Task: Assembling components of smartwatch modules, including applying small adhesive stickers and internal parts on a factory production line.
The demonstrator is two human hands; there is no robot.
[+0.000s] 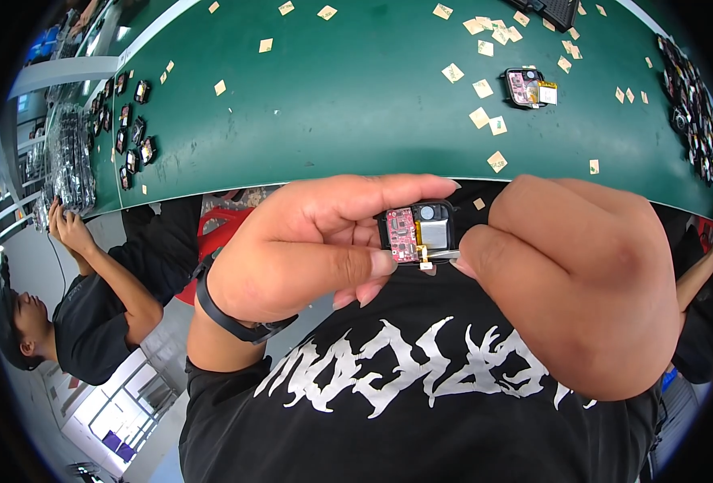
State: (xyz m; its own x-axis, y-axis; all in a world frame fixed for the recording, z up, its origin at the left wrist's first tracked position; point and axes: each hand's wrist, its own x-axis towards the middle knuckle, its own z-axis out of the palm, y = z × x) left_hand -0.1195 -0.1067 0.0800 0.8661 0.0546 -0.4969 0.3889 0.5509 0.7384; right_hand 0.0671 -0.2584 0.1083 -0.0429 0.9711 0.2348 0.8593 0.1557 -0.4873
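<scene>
While the half-closed left hand (300, 241) grips an open black plastic device (418, 232) with a red circuit board (402, 229) near the green table (356, 105), the tightly curled right hand (562, 262) pinches a slim silver metal tool (443, 254) at the device's near right. Stylised white lettering (485, 366) crosses the black shirt (453, 439).

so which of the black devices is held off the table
The open black device in the left hand; the others in view lie on the green table.
</scene>
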